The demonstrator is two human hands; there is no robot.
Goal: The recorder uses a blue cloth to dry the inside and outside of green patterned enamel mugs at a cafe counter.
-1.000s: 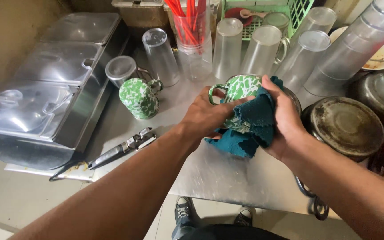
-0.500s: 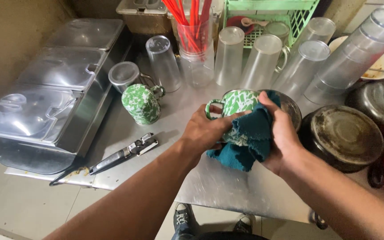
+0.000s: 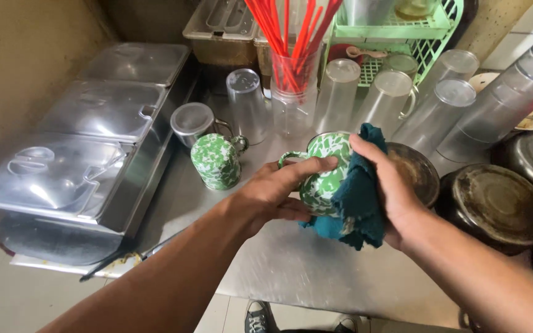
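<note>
My left hand point(image 3: 274, 192) grips a green-and-white speckled enamel mug point(image 3: 323, 169), held tilted above the steel counter point(image 3: 303, 271) with its handle pointing left. My right hand point(image 3: 396, 194) presses a dark teal cloth point(image 3: 353, 200) against the mug's right side, the cloth draped under and around it. A second mug of the same pattern point(image 3: 216, 161) stands upside down on the counter to the left, apart from both hands.
Upturned clear plastic tumblers point(image 3: 337, 92) and a cup of red straws point(image 3: 291, 68) line the back, with a green rack point(image 3: 427, 37) behind. Lidded steel containers point(image 3: 87, 154) fill the left. Round metal lids point(image 3: 501, 203) lie at right. A knife point(image 3: 124, 259) rests near the front-left edge.
The view has shifted closer. My left hand has turned the mug slightly, and my right hand has slid the cloth further round its right side.
</note>
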